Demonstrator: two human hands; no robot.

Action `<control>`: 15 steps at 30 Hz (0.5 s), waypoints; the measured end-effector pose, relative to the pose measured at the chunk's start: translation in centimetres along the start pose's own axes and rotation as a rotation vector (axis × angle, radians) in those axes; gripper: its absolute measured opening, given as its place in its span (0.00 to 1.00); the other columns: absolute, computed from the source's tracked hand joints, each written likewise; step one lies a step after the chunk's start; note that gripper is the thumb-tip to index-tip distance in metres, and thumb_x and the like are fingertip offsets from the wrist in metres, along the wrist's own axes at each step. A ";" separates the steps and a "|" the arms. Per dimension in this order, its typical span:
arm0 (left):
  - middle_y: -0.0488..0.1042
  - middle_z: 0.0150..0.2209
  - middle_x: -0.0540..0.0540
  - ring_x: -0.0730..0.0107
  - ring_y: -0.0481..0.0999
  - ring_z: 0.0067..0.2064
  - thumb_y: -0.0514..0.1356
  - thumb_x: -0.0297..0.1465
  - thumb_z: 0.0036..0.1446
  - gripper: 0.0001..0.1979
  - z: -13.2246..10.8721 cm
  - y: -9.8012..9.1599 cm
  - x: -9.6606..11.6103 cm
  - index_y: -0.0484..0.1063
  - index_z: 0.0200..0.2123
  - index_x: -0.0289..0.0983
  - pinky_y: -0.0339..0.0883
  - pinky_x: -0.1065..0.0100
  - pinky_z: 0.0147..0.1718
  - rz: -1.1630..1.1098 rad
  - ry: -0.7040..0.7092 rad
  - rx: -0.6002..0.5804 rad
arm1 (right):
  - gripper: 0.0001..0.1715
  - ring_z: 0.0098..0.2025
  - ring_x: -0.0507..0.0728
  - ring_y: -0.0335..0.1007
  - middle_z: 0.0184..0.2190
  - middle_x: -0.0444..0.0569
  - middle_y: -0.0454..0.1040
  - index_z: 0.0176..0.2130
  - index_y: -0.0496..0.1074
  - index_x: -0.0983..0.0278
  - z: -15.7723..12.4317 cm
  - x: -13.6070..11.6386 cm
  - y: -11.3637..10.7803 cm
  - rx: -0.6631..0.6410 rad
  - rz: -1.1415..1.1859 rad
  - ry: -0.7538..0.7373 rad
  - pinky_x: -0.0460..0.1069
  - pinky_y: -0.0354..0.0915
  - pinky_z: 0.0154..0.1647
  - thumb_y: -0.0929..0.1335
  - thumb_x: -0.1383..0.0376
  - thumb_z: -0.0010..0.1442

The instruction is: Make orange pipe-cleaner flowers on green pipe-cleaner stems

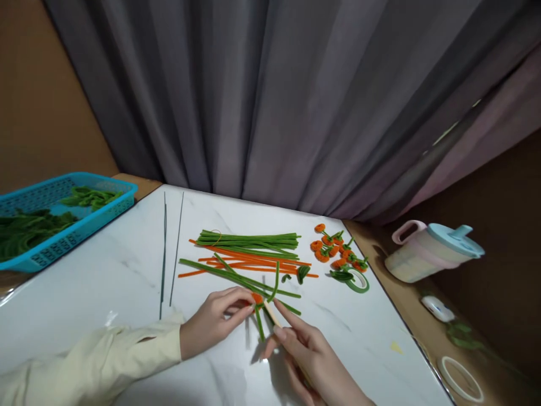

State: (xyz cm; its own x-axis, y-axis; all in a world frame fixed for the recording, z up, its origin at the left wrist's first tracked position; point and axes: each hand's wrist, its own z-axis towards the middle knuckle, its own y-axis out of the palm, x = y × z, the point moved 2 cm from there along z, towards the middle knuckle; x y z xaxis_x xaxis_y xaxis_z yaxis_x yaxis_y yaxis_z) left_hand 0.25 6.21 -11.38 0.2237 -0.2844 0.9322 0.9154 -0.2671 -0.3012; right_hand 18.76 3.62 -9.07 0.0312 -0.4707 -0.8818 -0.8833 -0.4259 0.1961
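Between the thumb and fingers of my left hand (222, 313) is a small orange pipe-cleaner pumpkin (256, 298) with green pipe-cleaner ends sticking out of it. My right hand (310, 355) grips a thin, pale wooden-looking stick (271, 313), its tip touching or very near the green ends; its lower part is hidden in the palm. Just beyond both hands lie loose green pipe cleaners (236, 277), orange pipe cleaners (249, 263) and a bundle of green pipe cleaners (249, 239). Small green leaf shapes (303, 274) rest beside them.
Several finished orange pumpkins (327, 248) and a green tape roll (358, 281) sit at the right. A blue basket (84, 231) with green pieces stands left. Dark thin wires (164, 254) lie on the white table (127, 282). A lidded jug (426, 254) stands on the right ledge.
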 end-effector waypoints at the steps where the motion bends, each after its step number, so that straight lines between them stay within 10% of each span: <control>1: 0.75 0.40 0.43 0.70 0.76 0.38 0.54 0.31 0.59 0.08 0.0 0.0 0.0 0.71 0.37 0.35 0.73 0.74 0.35 0.005 0.006 -0.002 | 0.45 0.08 0.41 0.52 0.36 0.55 0.76 0.63 0.49 0.67 0.2 -0.1 0.3 -0.004 -0.011 0.007 0.40 0.40 0.06 0.66 0.49 0.57; 15: 0.75 0.36 0.45 0.69 0.77 0.35 0.57 0.34 0.57 0.09 -0.3 -0.4 -0.4 0.72 0.37 0.35 0.73 0.75 0.34 -0.064 -0.069 0.043 | 0.49 0.09 0.47 0.64 0.35 0.56 0.77 0.64 0.45 0.66 1.1 -0.7 2.4 -0.008 0.149 0.070 0.38 0.50 0.05 0.67 0.52 0.54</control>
State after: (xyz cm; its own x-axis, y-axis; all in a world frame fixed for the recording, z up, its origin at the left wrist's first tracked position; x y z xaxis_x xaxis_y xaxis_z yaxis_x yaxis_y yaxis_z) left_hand -0.29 6.20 -11.70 0.1852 -0.2035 0.9614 0.9418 -0.2424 -0.2327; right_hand 16.13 3.82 -8.48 -0.0672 -0.5820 -0.8104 -0.8766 -0.3534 0.3265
